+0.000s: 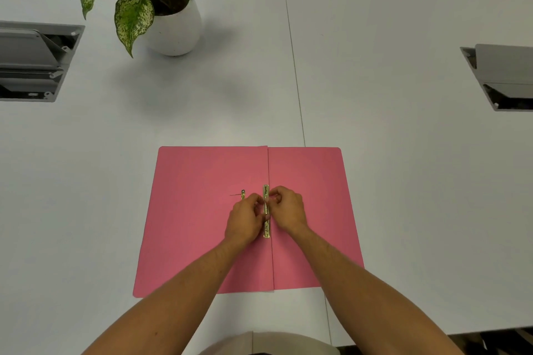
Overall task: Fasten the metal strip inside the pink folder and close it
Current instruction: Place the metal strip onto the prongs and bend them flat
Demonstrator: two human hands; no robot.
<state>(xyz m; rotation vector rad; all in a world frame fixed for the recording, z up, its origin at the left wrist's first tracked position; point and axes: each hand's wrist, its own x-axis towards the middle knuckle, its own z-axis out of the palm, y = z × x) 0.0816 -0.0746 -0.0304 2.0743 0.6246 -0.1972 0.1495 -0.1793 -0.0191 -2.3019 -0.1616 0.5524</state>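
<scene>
Both hands met at frame centre, the left hand point(245, 217) and right hand point(287, 207) pinching the metal strip point(266, 210) along the spine of the open pink folder point(196, 225) on the surface point(403, 181). Forearms converged, wrists low. Pressing evenly would likely seat it flat.

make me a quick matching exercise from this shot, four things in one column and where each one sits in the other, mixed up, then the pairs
Things
1. metal strip
2. potted plant
3. pink folder
4. small loose metal piece

Places
A. lying open and flat on the white table, right in front of the person
B. far side of the table, to the left
C. along the folder's centre fold, between the left hand and right hand
D. on the folder's left panel, just left of the hands

Pairs: 1-C, 2-B, 3-A, 4-D
</scene>
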